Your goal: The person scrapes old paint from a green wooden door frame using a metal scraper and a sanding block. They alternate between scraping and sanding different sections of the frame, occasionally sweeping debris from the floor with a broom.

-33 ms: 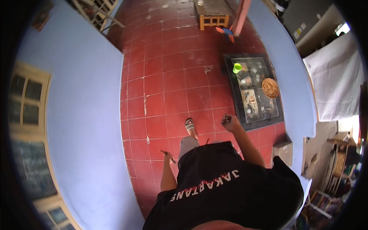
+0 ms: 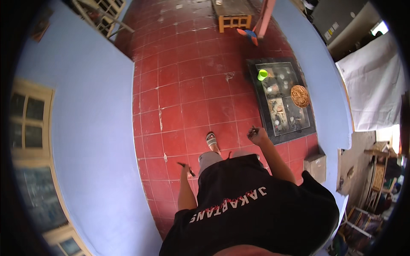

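Observation:
My left hand [image 2: 186, 168] hangs low over the red floor, closed around a thin dark stick-like object [image 2: 182, 164] that pokes out at both ends of the grip. It is too small to name more exactly. On the other side, my right hand [image 2: 257, 135] is raised at the near left corner of a low black-framed table [image 2: 269, 123], fingers curled round something small and dark [image 2: 255, 128]. What that is, I cannot make out. On the glass-like tabletop stand a bright green cup [image 2: 262, 75] and a round woven basket or tray [image 2: 300, 96].
Red tiles [image 2: 192, 111] run ahead between a pale blue wall [image 2: 94, 128] on the left and a low blue wall [image 2: 322, 111] on the right. Further off are a wooden bench [image 2: 234, 19], a pink post [image 2: 267, 19] and a blue-and-orange object [image 2: 249, 35]. A grey block [image 2: 315, 167] sits near right.
The view has shifted slightly. My left hand has turned and risen a little, showing more of the dark stick-like object. My right hand stays closed by the table's corner.

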`<state>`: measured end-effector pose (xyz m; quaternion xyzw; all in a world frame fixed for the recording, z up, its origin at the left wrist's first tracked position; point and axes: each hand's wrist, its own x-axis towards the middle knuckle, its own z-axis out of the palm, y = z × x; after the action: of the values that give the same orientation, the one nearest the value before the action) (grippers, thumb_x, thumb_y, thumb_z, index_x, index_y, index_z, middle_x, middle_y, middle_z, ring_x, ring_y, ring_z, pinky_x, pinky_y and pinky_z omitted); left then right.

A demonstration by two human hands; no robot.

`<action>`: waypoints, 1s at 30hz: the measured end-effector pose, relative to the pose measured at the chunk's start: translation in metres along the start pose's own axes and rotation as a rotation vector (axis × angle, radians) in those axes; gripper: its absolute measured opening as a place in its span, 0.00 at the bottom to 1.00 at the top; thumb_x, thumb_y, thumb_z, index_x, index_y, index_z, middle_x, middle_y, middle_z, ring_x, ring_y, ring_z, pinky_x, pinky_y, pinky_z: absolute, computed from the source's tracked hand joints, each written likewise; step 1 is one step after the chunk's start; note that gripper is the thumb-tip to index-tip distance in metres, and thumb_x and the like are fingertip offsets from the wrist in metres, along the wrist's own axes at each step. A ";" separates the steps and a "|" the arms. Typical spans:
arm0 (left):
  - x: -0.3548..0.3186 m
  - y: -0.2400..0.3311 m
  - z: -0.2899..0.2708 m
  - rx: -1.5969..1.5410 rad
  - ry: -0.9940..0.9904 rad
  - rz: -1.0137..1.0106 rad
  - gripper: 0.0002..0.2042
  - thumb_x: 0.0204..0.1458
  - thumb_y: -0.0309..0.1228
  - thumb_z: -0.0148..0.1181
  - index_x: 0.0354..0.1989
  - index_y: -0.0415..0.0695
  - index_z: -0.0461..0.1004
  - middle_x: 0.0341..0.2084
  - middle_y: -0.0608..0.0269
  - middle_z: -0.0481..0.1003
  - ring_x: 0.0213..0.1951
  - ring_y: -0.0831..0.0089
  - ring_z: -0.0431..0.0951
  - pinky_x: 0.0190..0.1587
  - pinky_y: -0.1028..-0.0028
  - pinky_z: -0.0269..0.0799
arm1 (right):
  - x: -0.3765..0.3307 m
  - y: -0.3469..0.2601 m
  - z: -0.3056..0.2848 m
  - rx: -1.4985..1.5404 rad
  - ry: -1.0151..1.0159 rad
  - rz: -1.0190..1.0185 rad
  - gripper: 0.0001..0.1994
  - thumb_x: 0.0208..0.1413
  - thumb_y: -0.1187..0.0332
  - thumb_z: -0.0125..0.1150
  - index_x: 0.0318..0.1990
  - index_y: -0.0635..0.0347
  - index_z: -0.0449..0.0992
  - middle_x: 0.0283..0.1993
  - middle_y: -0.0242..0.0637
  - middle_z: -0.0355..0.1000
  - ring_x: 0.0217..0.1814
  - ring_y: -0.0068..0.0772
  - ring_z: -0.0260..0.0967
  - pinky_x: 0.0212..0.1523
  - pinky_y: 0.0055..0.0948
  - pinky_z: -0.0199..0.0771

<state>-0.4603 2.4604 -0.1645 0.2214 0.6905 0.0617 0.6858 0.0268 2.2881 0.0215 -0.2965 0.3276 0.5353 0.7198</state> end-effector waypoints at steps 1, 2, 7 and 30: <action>0.010 0.055 0.021 0.030 0.020 0.081 0.15 0.61 0.41 0.51 0.51 0.47 0.65 0.25 0.61 0.71 0.19 0.67 0.69 0.21 0.62 0.68 | 0.012 -0.015 0.009 0.050 0.103 -0.053 0.07 0.63 0.70 0.45 0.38 0.57 0.71 0.25 0.33 0.66 0.29 0.32 0.67 0.33 0.36 0.67; 0.043 0.109 0.038 0.008 0.001 0.185 0.15 0.61 0.43 0.52 0.45 0.44 0.68 0.25 0.61 0.72 0.20 0.66 0.71 0.22 0.61 0.70 | 0.026 -0.034 0.039 0.014 0.035 -0.077 0.07 0.63 0.70 0.45 0.37 0.58 0.71 0.25 0.34 0.66 0.29 0.34 0.67 0.34 0.38 0.68; 0.083 0.322 0.116 0.270 -0.132 0.563 0.14 0.59 0.40 0.54 0.40 0.40 0.70 0.28 0.60 0.76 0.25 0.66 0.78 0.27 0.66 0.76 | 0.054 -0.075 0.122 0.133 0.040 -0.307 0.07 0.62 0.70 0.46 0.33 0.61 0.69 0.24 0.37 0.65 0.29 0.38 0.67 0.35 0.42 0.70; 0.145 0.676 0.332 0.724 0.042 0.305 0.17 0.64 0.37 0.50 0.52 0.37 0.72 0.35 0.60 0.78 0.37 0.71 0.78 0.43 0.71 0.73 | 0.642 -0.450 0.063 -1.031 0.168 -0.435 0.25 0.60 0.55 0.48 0.55 0.68 0.71 0.44 0.50 0.75 0.40 0.51 0.77 0.44 0.53 0.78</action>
<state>0.0186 3.0492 -0.0521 0.5480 0.6405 -0.0802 0.5320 0.6066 2.5941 -0.4124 -0.7119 0.0112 0.4399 0.5473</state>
